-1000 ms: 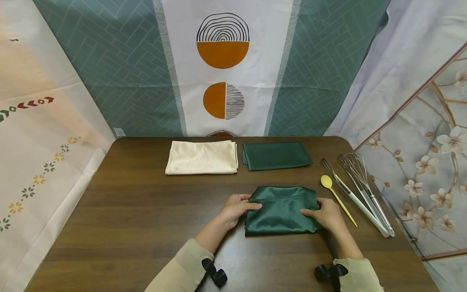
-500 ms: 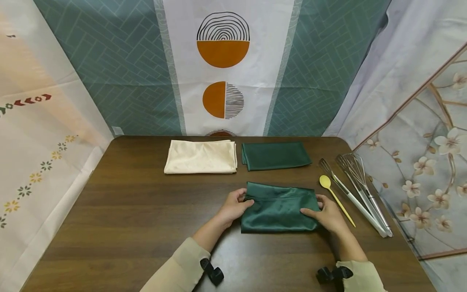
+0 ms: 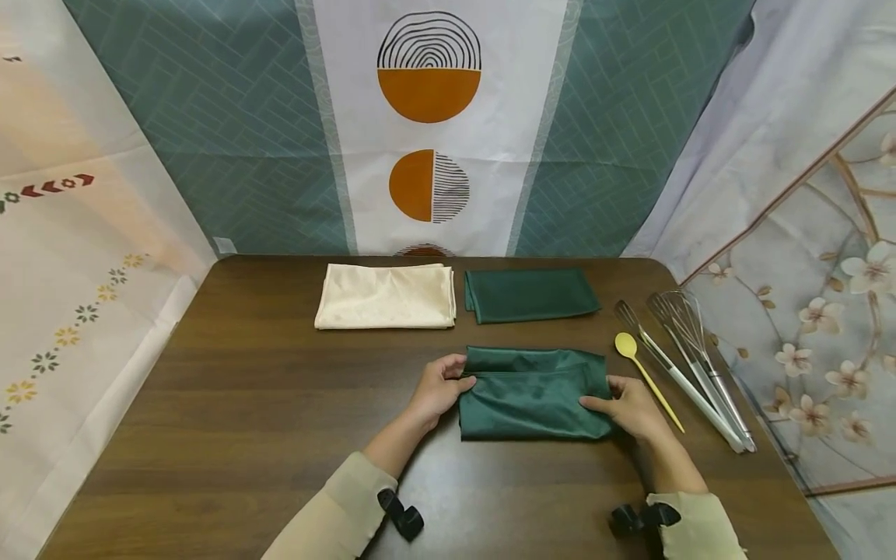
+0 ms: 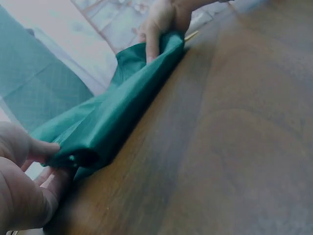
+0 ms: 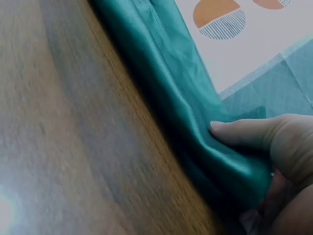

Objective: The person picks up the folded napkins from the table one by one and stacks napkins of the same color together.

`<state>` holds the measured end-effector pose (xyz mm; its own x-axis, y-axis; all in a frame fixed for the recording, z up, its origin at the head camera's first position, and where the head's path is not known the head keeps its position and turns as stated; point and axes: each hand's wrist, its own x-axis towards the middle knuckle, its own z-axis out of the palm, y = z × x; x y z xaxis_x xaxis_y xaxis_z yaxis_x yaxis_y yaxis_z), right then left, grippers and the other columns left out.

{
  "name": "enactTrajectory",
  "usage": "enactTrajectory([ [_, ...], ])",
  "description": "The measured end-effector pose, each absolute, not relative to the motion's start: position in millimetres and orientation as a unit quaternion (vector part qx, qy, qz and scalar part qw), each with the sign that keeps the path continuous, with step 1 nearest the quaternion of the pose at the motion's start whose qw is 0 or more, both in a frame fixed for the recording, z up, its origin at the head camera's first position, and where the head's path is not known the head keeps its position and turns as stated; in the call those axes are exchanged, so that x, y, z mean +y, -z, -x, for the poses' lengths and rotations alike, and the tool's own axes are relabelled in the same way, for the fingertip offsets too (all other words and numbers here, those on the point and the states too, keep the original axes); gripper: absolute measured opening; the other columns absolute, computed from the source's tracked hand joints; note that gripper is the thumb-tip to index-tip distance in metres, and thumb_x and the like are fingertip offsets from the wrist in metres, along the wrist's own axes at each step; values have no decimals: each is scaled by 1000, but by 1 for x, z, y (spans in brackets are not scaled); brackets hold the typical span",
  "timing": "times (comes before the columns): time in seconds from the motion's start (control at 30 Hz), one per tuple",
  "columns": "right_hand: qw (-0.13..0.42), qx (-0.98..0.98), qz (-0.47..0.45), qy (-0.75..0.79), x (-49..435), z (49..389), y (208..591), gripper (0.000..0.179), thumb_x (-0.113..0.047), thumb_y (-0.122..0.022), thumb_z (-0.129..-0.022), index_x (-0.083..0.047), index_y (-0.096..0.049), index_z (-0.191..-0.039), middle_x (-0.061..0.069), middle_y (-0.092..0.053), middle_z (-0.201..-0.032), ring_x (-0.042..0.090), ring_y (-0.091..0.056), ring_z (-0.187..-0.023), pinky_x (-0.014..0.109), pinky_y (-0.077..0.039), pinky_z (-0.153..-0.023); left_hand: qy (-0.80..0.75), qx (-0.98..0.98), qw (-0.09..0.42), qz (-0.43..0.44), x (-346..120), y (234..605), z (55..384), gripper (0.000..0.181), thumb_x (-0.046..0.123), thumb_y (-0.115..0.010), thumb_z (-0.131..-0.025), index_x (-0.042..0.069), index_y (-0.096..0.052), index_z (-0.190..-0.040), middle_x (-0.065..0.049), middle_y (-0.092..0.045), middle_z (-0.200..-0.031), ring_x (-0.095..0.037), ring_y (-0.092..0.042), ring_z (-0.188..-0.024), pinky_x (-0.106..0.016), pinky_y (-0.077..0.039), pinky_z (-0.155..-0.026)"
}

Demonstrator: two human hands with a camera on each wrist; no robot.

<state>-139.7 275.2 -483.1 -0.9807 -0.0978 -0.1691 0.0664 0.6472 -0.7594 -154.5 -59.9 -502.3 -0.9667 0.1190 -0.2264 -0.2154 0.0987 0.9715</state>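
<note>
— Satin green cloth (image 3: 535,404) is lying on the table (image 3: 245,404), directly between the hands. What's the left one doing?

— Left hand (image 3: 434,393) is pinching the left edge: thumb on top, fingers going underneath. Pale cloth (image 3: 386,297) is sitting beyond it, toward the table's far edge.

— Long axis?

— Running side to side, hand to hand. Key relation: each hand is holding one short end, so neither is nearer. A fold line is running along the far side.

— Behind it?

— Folded green cloth (image 3: 535,295), lying just right of the pale one, not touching it.

— Right side?

— Right hand (image 3: 633,408) is pinching the right edge, same pattern: thumb over, fingers under. Yellow spoon (image 3: 649,380) is lying just beside it, whisk (image 3: 712,375) farther right.

— Blind spots?

— Cloth is hiding the lower fingertips. Left hand is getting cut off in its own wrist view; same for the right. Left end is showing a dark hollow in the fold, too murky for counting layers. Can't tell if the ends are lifting clear of the wood.
</note>
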Motion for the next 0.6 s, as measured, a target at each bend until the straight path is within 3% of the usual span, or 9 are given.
enactTrajectory([
  [0.07,79,901,26,425,275,140,486,29,-22,-80,-90,3,-64,-94,8,-56,-76,18,-51,-68,27,-44,-62,-674,728,122,33,-61,502,156,43,5,-71,-95,-3,-59,-135,-18,-68,-116,-31,-59,-115,-44,-48,-98],
  [0.1,72,902,33,425,275,139,488,30,-21,-79,-90,0,-58,-85,0,-46,-70,13,-41,-62,25,-36,-57,-671,730,123,33,-61,503,157,44,6,-70,-95,-4,-58,-136,-18,-69,-115,-31,-59,-115,-44,-48,-100],
  [0.2,56,915,40,398,276,136,490,39,-25,-78,-91,-6,-47,-76,-2,-36,-67,12,-34,-59,25,-29,-54,-656,740,142,32,-65,502,156,48,13,-72,-95,-7,-57,-136,-19,-71,-113,-33,-61,-117,-47,-48,-101],
  [0.33,42,925,63,373,277,132,493,38,-22,-79,-90,-10,-47,-73,-4,-36,-65,9,-35,-57,25,-29,-53,-637,754,156,34,-70,501,154,45,19,-75,-94,-8,-63,-128,-18,-71,-113,-32,-63,-113,-44,-53,-94],
  [0.43,17,926,85,367,277,130,496,35,-18,-78,-90,-10,-48,-74,-4,-35,-64,8,-34,-56,24,-29,-54,-641,752,152,26,-72,500,154,41,18,-72,-96,-4,-63,-130,-16,-73,-109,-28,-66,-105,-40,-55,-86],
  [0.5,-2,929,95,359,276,130,496,35,-18,-76,-92,-11,-47,-75,-5,-33,-65,7,-33,-56,24,-28,-54,-643,751,148,15,-72,500,154,43,17,-71,-97,-3,-61,-133,-17,-73,-107,-29,-67,-103,-40,-55,-87],
  [0.6,-12,930,96,354,275,129,496,38,-18,-76,-93,-10,-44,-73,-5,-30,-64,7,-29,-56,24,-26,-54,-629,763,148,10,-71,500,153,50,17,-74,-94,-5,-59,-136,-21,-71,-116,-32,-64,-112,-45,-53,-94],
])
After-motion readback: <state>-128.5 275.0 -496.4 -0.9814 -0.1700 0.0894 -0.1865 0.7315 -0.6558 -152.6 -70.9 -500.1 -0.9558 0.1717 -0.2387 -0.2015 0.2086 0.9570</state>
